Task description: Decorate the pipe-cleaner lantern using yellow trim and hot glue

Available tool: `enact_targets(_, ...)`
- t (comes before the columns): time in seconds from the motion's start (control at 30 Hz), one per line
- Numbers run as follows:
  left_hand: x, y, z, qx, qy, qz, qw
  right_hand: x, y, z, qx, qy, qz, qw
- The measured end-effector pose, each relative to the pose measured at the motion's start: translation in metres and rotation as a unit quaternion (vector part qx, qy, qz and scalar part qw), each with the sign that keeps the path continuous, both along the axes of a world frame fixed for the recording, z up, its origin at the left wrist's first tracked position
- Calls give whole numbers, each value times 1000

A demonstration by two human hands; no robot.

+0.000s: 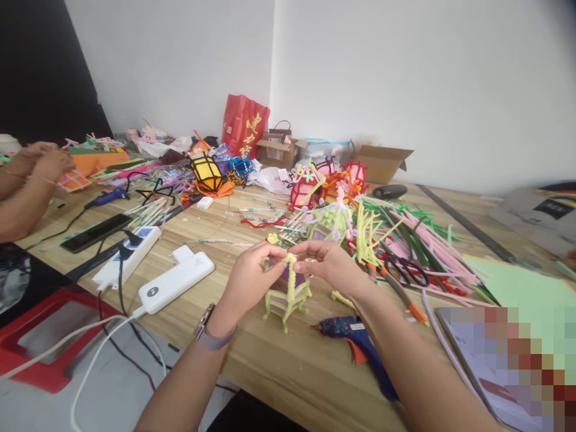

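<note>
A small lantern-like frame (288,298) of pale yellow-green fuzzy stems with purple panels stands on the wooden table. My left hand (254,276) and my right hand (326,262) meet at its top, fingers pinching a twisted yellow-green stem (291,273) from both sides. A watch sits on my left wrist. Below my right forearm lies a blue and orange glue gun (355,336), its tip pointing left. A short yellow-green twisted piece (342,299) rests beside that forearm.
At left are a white power bank (177,282), a power strip (128,258) with cables and a phone (95,233). Another person's hands (47,162) work far left. Coloured stems, lanterns (206,174), scissors (407,270) and boxes (384,163) lie behind and right; a tablet (468,354) lies front right.
</note>
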State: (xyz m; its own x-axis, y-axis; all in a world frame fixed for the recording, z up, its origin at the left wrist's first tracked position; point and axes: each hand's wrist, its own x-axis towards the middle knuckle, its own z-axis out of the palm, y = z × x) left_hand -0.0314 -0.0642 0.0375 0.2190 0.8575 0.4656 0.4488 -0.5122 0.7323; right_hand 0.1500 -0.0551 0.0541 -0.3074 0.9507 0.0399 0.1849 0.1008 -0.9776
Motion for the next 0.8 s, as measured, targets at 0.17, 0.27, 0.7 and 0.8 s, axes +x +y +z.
enact_targets(0.17,0,0,-1,6,-1,-10,1000,1,-2,0,-2,7,6,1000)
enact_targets(0.27,-1,0,-1,11,-4,-15,1000,2,-2,-3,1,3,6,1000)
enact_targets(0.7,1,-1,1,5,7,-10,1000,5,-2,-7,31,18,27,999)
enact_targets(0.8,1,-1,1,8,7,-12,1000,5,-3,-7,35,8,31,999)
